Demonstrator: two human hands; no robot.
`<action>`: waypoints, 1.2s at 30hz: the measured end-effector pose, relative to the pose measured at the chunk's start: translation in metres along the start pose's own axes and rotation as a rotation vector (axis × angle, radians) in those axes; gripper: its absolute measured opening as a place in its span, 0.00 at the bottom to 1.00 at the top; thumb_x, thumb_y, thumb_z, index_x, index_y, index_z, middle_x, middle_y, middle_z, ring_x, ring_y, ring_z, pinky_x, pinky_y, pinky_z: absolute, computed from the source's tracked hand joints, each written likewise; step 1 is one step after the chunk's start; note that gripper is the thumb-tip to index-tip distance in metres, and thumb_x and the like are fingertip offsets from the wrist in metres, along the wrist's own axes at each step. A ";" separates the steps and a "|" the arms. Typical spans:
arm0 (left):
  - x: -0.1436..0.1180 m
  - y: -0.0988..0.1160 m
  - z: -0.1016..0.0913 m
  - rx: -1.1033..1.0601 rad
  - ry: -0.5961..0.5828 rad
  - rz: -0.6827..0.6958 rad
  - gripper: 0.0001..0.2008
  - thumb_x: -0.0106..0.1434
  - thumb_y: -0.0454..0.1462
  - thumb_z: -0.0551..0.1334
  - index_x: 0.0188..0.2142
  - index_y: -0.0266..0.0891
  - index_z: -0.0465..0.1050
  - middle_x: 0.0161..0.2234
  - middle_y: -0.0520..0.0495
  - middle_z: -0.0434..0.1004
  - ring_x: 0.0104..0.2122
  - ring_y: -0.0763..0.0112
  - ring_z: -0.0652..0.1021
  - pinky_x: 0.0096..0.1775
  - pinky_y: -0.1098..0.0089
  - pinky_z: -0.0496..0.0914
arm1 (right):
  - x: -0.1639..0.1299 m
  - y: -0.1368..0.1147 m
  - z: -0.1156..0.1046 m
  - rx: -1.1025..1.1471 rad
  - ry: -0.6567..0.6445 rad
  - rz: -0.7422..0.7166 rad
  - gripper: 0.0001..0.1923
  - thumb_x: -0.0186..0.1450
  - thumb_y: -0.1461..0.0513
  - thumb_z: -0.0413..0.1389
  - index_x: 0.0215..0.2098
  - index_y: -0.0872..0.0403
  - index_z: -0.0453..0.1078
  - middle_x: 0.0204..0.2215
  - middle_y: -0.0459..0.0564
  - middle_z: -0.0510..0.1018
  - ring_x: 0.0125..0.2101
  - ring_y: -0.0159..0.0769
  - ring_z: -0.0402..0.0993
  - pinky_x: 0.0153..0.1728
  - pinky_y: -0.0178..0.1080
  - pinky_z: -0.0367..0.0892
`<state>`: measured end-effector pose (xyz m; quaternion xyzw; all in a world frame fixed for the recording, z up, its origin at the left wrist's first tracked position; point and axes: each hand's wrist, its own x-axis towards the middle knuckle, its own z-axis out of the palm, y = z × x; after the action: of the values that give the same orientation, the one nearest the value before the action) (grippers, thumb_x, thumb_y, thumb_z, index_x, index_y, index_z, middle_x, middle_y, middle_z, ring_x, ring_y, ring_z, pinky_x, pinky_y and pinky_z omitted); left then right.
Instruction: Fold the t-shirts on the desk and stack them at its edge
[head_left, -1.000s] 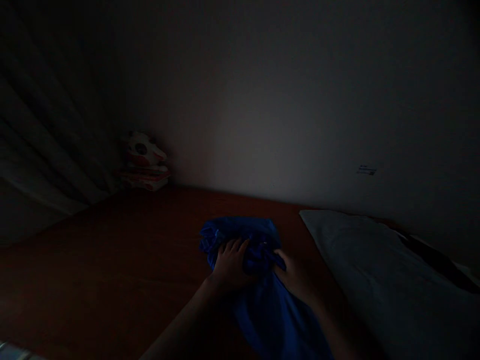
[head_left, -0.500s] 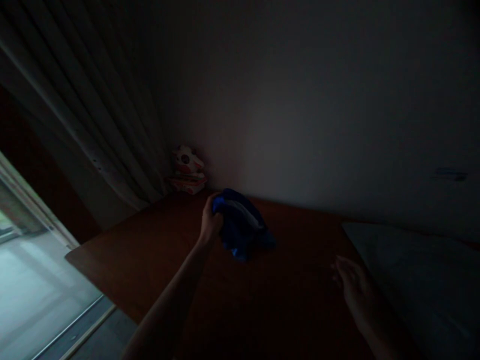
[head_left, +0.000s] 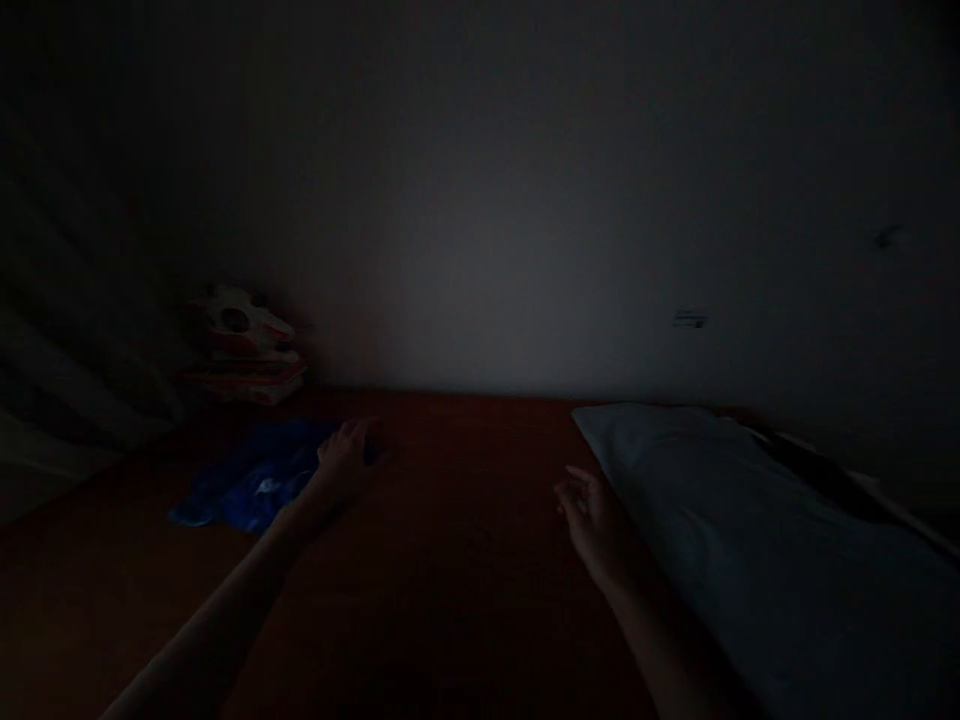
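A crumpled, shiny blue cloth [head_left: 255, 475] lies spread on the reddish-brown wooden surface [head_left: 450, 540] at the left; its exact kind is too dark to make out. My left hand [head_left: 346, 452] is over its right end, fingers loosely bent and apart, with nothing seen gripped in them. A bit of dark blue shows just past the fingertips. Over the bare wood to the right, my right hand [head_left: 589, 510] hovers with its fingers parted and holds nothing. It is closest to the left edge of a grey-blue pillow-like cloth item [head_left: 720, 530].
In the back left corner, a white and red cow-like figure [head_left: 244, 325] sits on a small stack of boxes or books [head_left: 255, 380]. A curtain [head_left: 67, 330] hangs at the left. The pale wall [head_left: 495, 220] rises behind. Dark items [head_left: 825, 470] lie behind the grey-blue cloth.
The blue cloth, held up in my left hand before, now lies on the wood, and that hand has loosened. The view has swung right. The right hand is still empty.
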<state>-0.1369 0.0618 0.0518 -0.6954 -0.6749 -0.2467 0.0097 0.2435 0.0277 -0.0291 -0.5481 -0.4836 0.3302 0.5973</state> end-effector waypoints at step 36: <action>-0.059 0.095 0.067 -0.532 -0.295 0.187 0.16 0.62 0.51 0.58 0.38 0.45 0.80 0.38 0.44 0.84 0.37 0.55 0.83 0.40 0.61 0.77 | 0.055 -0.058 -0.226 -0.958 0.383 0.168 0.11 0.67 0.60 0.51 0.29 0.50 0.71 0.33 0.60 0.79 0.44 0.55 0.79 0.46 0.54 0.66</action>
<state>-0.0235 0.0216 0.0019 -0.7608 -0.5140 -0.3089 -0.2479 0.4653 -0.0076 0.0550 -0.8473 -0.4172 0.0124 0.3286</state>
